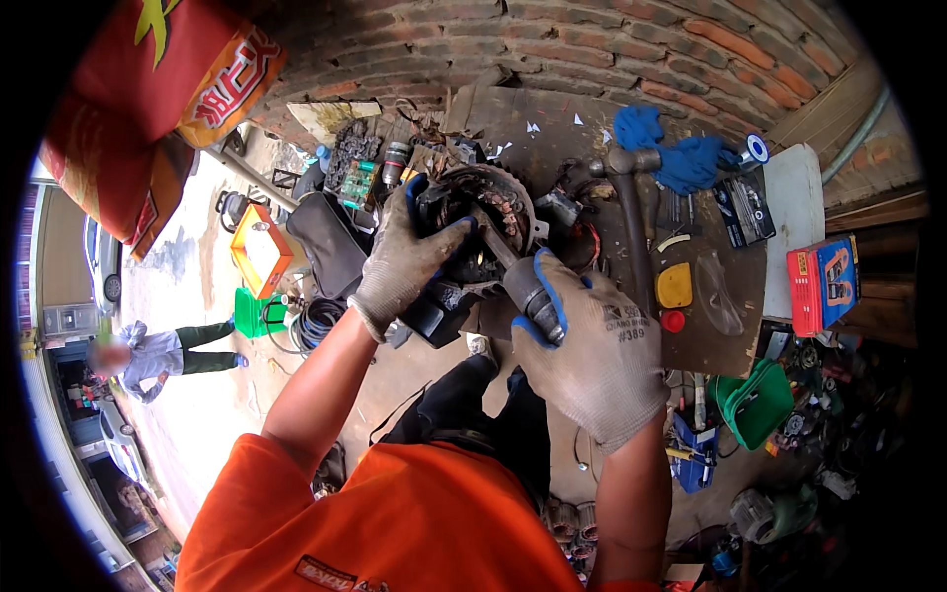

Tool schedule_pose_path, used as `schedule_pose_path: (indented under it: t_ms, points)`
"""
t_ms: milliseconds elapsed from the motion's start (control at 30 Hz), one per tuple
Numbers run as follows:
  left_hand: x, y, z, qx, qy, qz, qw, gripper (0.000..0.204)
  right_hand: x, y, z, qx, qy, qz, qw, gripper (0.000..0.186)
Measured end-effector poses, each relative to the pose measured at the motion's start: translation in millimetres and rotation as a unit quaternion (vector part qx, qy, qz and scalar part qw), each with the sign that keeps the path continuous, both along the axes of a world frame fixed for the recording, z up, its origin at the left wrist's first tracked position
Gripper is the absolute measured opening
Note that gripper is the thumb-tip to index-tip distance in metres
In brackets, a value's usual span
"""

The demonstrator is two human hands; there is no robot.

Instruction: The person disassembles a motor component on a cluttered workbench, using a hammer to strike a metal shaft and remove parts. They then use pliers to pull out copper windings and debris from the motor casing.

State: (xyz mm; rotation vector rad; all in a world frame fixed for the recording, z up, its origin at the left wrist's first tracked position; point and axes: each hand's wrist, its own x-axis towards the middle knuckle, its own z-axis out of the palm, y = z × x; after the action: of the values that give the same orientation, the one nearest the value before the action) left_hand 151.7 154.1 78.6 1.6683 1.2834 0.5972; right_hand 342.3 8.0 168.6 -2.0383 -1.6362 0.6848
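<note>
A round metal motor housing (530,202) lies open on the workbench in front of me, with dark, dirty windings inside. My left hand (409,259), in a grey glove with blue fingertips, grips its left side, thumb reaching over the opening. In my right hand (592,345), gloved alike, is a large screwdriver (534,299) with a thick dark handle. Its shaft points up and left into the housing; the tip is hidden among the windings. Below my left hand is a black block-shaped part (439,318).
Right on the bench (705,345) lie a hammer (631,207), blue gloves (681,163), a yellow piece (675,285) and a red-blue box (824,286). A green basket (755,405) stands lower right. A black bag (330,242) sits left. A person (163,360) stands far left.
</note>
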Motion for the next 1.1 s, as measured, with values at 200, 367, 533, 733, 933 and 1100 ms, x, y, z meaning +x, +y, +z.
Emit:
schedule_pose_path:
  t_ms: [200,367,533,733,933,1100]
  points:
    - [3.8,-5.2,-8.6,0.014,-0.002,0.027,1.000,0.079,26.6,-5.9,5.1,-0.099,-0.015,-0.007,0.995,0.074]
    - [3.5,-6.1,-11.5,0.050,0.012,0.011,0.999,0.073,54.5,17.7,13.8,-0.182,-0.068,0.074,0.978,0.069]
    - [4.0,-8.9,-12.3,0.061,0.022,0.040,0.997,0.076,81.6,48.5,30.8,-0.108,-0.192,0.146,0.964,0.066]
    - [5.7,-13.4,-4.9,0.073,0.080,0.049,0.993,0.077,108.6,75.8,9.3,-0.021,-0.230,0.237,0.944,0.060]
    - [7.8,-16.2,-0.2,0.057,0.088,0.065,0.992,0.079,111.7,92.4,0.2,0.017,-0.262,0.292,0.920,0.057]
    - [8.0,-16.4,1.3,0.078,0.116,0.057,0.989,0.079,107.0,102.4,-2.0,0.012,-0.315,0.314,0.895,0.057]
